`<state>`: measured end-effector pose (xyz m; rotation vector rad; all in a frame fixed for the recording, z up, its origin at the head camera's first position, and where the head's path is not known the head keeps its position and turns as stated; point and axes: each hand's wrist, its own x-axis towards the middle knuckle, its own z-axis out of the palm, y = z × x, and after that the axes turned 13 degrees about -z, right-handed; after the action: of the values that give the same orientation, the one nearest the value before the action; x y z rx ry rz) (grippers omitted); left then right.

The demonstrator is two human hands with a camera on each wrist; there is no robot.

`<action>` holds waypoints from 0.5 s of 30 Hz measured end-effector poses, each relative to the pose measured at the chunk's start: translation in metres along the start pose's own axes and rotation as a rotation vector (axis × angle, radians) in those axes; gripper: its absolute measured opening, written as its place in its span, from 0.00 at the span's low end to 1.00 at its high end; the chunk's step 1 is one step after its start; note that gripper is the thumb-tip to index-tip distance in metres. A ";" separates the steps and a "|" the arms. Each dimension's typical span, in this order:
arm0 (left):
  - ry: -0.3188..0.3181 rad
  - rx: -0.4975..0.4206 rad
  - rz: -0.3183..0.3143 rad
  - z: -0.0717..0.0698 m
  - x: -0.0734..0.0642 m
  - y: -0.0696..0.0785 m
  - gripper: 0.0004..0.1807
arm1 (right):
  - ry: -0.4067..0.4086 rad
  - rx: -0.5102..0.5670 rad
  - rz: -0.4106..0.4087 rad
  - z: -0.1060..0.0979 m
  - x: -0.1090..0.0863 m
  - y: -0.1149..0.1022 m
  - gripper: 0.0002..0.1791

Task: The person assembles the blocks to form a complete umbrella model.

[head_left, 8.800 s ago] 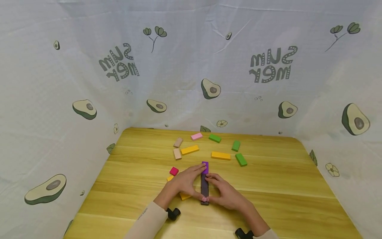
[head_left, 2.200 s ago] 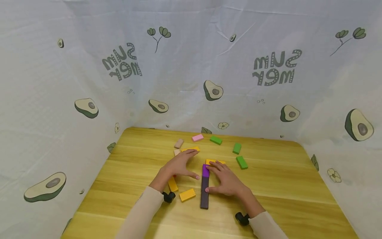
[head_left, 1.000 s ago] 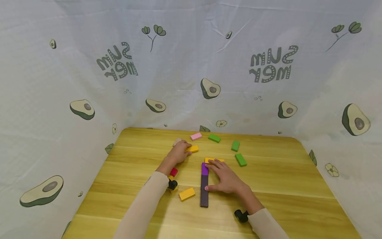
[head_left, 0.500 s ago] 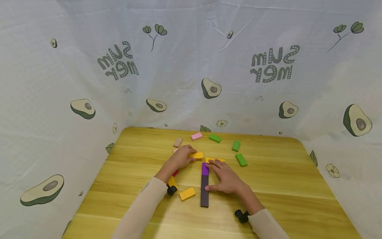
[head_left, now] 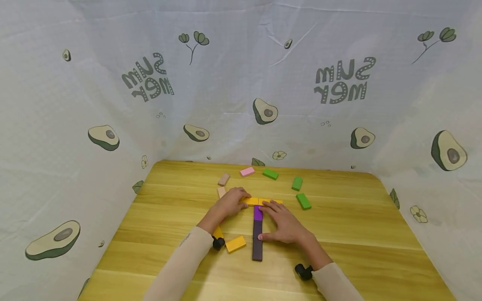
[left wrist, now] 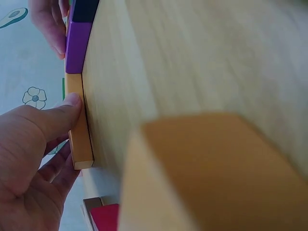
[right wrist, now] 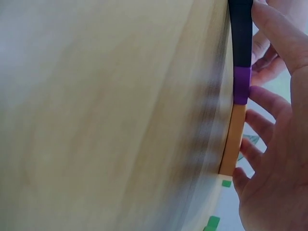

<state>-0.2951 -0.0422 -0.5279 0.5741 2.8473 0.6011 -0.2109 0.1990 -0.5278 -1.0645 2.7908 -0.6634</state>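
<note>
My left hand (head_left: 230, 202) pinches a yellow block (left wrist: 81, 137) between thumb and fingers. One end of it meets a second yellow block (right wrist: 233, 139), so the pair forms a crossbar. Below their joint lies a purple block (head_left: 258, 212), and a line of dark blocks (head_left: 257, 244) runs from it toward me. The right hand (head_left: 283, 225) lies spread beside this line, its thumb on the dark blocks and fingertips touching the purple block and the right yellow one. In the right wrist view its fingers are only loosely bent.
Several green blocks (head_left: 297, 183) lie at the back right, with a pink block (head_left: 247, 172) and tan blocks (head_left: 224, 179) at the back left. Nearer me are a loose yellow block (head_left: 236, 244), another yellow block (head_left: 218, 232) and a red block (left wrist: 107, 217). Printed fabric (head_left: 226, 83) surrounds the wooden table.
The left hand reached the back-left yellow block, gripped it, and brought it right and nearer, end to end with the other yellow block. The right hand has stayed in place since about two seconds ago.
</note>
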 end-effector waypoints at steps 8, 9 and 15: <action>0.016 0.002 0.005 0.002 -0.001 0.000 0.19 | -0.002 0.001 -0.003 0.000 0.000 0.001 0.55; 0.019 0.003 0.003 0.002 -0.001 0.000 0.19 | -0.002 0.002 -0.005 0.000 0.000 0.001 0.54; 0.034 0.051 -0.020 0.003 -0.002 0.004 0.18 | -0.004 0.006 -0.005 0.000 0.000 0.001 0.55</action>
<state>-0.2913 -0.0392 -0.5285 0.5486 2.9043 0.5410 -0.2117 0.1997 -0.5288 -1.0710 2.7815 -0.6696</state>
